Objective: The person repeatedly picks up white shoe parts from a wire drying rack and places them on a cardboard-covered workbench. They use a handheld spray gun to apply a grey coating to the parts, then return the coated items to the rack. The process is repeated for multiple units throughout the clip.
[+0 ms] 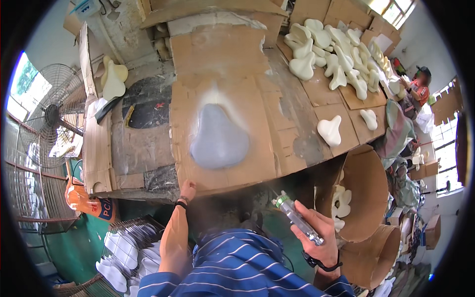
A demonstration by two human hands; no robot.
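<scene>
With the spray gun [299,218] gripped by the right hand [320,230] and the left hand [187,189] curled at the table [143,154] edge, the saddle-shaped pad [219,138] on cardboard [220,54] is seemingly coated grey, pale pads [303,67] being left uncoated

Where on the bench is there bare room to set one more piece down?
Bare cardboard lies between the grey saddle-shaped piece and the closest lone cream piece; another patch lies on the near side of a yellow strip. Crowded: the far right, under heaped cream pieces.

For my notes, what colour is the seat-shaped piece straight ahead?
The seat-shaped piece is bluish grey, clearest in the head view.
</scene>
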